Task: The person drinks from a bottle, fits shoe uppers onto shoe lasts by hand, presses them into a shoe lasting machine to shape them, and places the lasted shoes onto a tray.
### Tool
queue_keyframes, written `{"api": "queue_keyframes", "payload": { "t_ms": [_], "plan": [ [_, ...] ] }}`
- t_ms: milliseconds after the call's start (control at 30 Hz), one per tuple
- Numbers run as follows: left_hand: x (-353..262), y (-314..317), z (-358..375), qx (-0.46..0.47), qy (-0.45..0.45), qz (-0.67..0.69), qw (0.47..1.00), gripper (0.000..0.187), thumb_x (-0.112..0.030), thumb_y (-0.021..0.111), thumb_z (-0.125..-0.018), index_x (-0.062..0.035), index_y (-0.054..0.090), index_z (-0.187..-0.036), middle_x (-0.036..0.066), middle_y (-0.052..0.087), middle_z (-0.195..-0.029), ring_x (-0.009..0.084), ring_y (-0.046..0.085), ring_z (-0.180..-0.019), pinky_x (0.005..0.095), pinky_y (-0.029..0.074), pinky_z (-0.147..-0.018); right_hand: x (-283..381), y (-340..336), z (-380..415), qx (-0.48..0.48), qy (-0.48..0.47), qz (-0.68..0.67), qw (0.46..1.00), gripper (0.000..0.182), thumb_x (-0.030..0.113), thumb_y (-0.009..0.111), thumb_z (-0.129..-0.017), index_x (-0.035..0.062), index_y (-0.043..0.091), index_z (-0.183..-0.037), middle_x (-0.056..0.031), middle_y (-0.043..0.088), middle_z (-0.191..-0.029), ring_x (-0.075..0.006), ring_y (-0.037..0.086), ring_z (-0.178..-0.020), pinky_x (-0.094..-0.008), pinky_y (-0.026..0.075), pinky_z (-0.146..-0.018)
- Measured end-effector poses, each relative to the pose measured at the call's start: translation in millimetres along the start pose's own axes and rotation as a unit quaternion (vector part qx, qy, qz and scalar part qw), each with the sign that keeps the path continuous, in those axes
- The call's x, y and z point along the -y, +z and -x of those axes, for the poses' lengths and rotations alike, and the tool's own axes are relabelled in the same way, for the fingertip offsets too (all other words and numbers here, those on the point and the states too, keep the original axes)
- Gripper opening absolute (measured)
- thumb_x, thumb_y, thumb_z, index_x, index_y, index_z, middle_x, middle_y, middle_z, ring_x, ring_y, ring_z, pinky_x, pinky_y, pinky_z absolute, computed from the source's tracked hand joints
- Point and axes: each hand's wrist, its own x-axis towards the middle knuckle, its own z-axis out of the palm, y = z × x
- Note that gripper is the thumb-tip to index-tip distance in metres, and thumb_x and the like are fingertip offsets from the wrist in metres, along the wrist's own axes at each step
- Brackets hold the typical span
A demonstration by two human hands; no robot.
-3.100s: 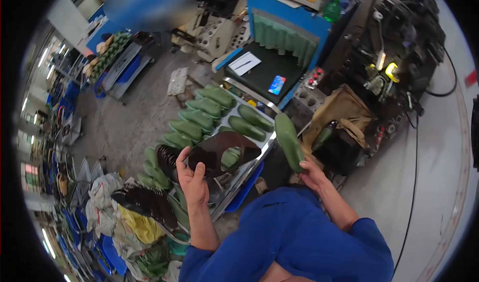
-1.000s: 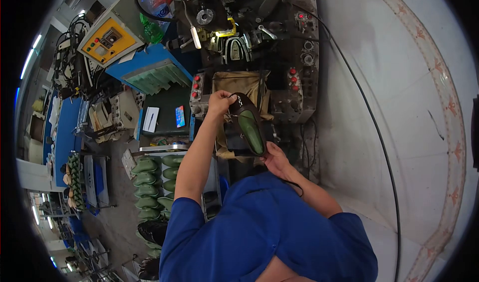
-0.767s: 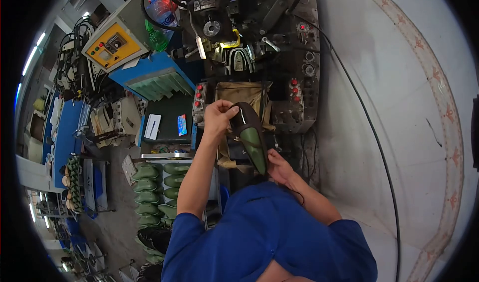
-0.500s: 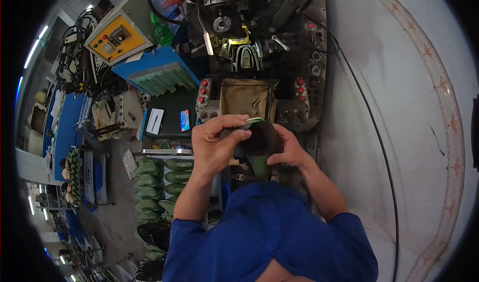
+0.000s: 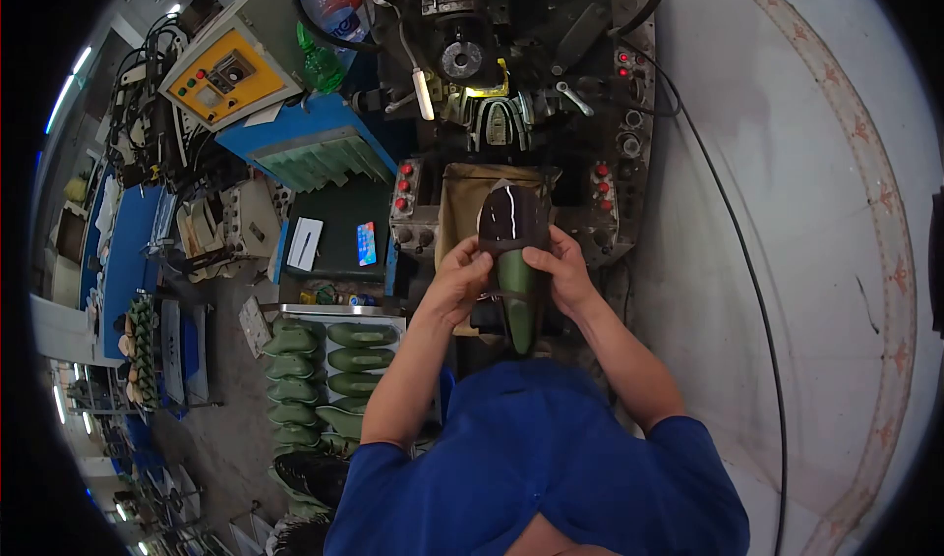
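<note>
Between my two hands is a green shoe last [image 5: 520,300] with a dark, glossy shoe upper [image 5: 513,214] over its far part. The glossy end points toward the machine, and the narrow green end points at my body. My left hand [image 5: 458,283] grips the left edge where upper and last meet, its thumb on top. My right hand [image 5: 564,273] pinches the opposite edge, thumb on the green surface. The fingers underneath are hidden. Just beyond stands a dark machine [image 5: 462,59] with a lit, rounded clamp [image 5: 497,121] in its middle.
Red-buttoned panels [image 5: 405,187] flank a brown cloth-lined tray [image 5: 457,197] below the clamp. At left, a phone [image 5: 367,243] and a white box [image 5: 305,244] lie on a dark surface. Several green lasts [image 5: 361,335] fill a rack nearby. A black cable [image 5: 733,217] runs along the right floor.
The last and upper have turned so the glossy top now faces up; before, the dark opening showed. My left hand has moved down from the far rim to the left side.
</note>
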Motion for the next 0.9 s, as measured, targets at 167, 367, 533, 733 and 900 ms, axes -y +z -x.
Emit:
{"api": "queue_keyframes", "payload": {
  "t_ms": [167,367,533,733,900],
  "plan": [
    [-4,-40,-44,0.011,-0.06,-0.11,0.992,0.034,-0.014,0.08,-0.101,-0.0031,0.067,-0.13,0.004,0.076,-0.115,0.0156,0.074,-0.103,0.031,0.06,-0.088,-12,-11,-53,-0.03,0.038,0.003,0.999,0.036,0.021,0.084,-0.094,0.0036,0.071,-0.123,-0.0046,0.076,-0.112,-0.0137,0.072,-0.1,-0.0314,0.057,-0.094],
    [-23,-63,-118,-0.023,-0.072,-0.077,0.994,0.023,-0.016,0.079,-0.101,-0.0044,0.073,-0.119,0.003,0.078,-0.107,0.0131,0.072,-0.094,0.0295,0.057,-0.082,-21,-24,-124,-0.081,0.073,0.006,0.994,0.046,0.032,0.086,-0.093,0.0038,0.07,-0.126,-0.006,0.075,-0.114,-0.0158,0.071,-0.103,-0.0329,0.057,-0.095],
    [-44,-72,-171,-0.033,-0.075,-0.097,0.992,0.022,-0.02,0.081,-0.101,-0.0066,0.073,-0.117,0.002,0.077,-0.106,0.0133,0.072,-0.092,0.0299,0.057,-0.082,-21,-31,-178,-0.103,0.08,-0.005,0.991,0.056,0.039,0.087,-0.093,0.0035,0.067,-0.132,-0.0074,0.074,-0.117,-0.0175,0.072,-0.107,-0.0341,0.057,-0.097],
    [-55,-89,-216,-0.007,-0.083,-0.109,0.991,0.021,-0.022,0.076,-0.104,-0.0056,0.072,-0.118,0.003,0.078,-0.107,0.0137,0.072,-0.095,0.0306,0.057,-0.087,-9,-29,-207,-0.098,0.08,-0.031,0.991,0.052,0.04,0.081,-0.099,0.0038,0.066,-0.133,-0.0071,0.074,-0.118,-0.0187,0.072,-0.107,-0.0357,0.058,-0.097],
    [-60,-87,-229,0.002,-0.081,-0.108,0.991,0.015,-0.021,0.077,-0.103,-0.0072,0.073,-0.108,0.002,0.077,-0.103,0.0129,0.071,-0.091,0.0298,0.056,-0.086,-8,-30,-219,-0.097,0.09,-0.062,0.989,0.051,0.041,0.08,-0.099,0.0035,0.068,-0.13,-0.0087,0.074,-0.116,-0.0202,0.073,-0.101,-0.0382,0.06,-0.092]
  ]
}}
